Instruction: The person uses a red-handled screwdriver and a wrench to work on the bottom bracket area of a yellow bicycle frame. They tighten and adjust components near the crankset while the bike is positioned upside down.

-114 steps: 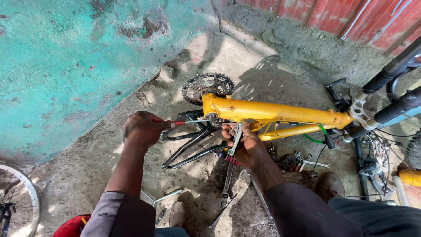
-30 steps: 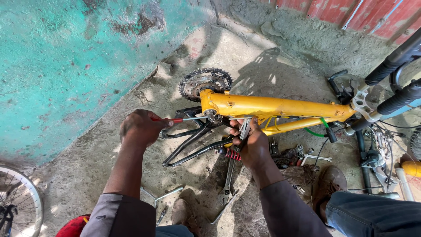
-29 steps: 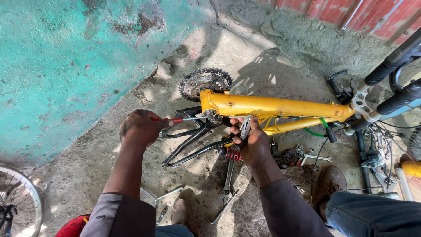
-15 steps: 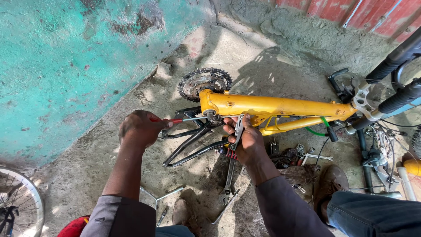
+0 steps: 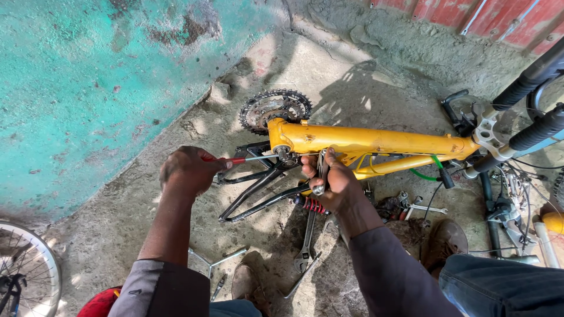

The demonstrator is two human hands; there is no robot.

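We saw a teal wall (image 5: 88,88) filling the left, with rough concrete ground (image 5: 117,235) below it and red sheeting (image 5: 499,20) at the top right. A yellow frame (image 5: 376,141) lay on its side across the middle of the ground, its black fork (image 5: 534,76) rising at the right and a black rear triangle (image 5: 258,188) spreading out at its left end. A wheel (image 5: 23,276) showed at the lower left corner, well apart from the frame. A chainring (image 5: 273,108) lay just beyond the frame's left end. An adjustable wrench (image 5: 305,246) lay on the ground below the frame, between our brown shoe (image 5: 247,285) and the right forearm, and a small pile of loose tools (image 5: 411,205) sat just right of that hand. Our left arm reached forward, nearly straight, its sleeve at the bottom edge; the left hand (image 5: 188,170) was clenched around the red handle of a screwdriver (image 5: 247,158), whose shaft pointed right to the frame's left end. Our right arm came in from the lower right, and the right hand (image 5: 335,185) was closed around a spanner (image 5: 322,170) held upright against the frame's underside, just above a red spring (image 5: 314,205).
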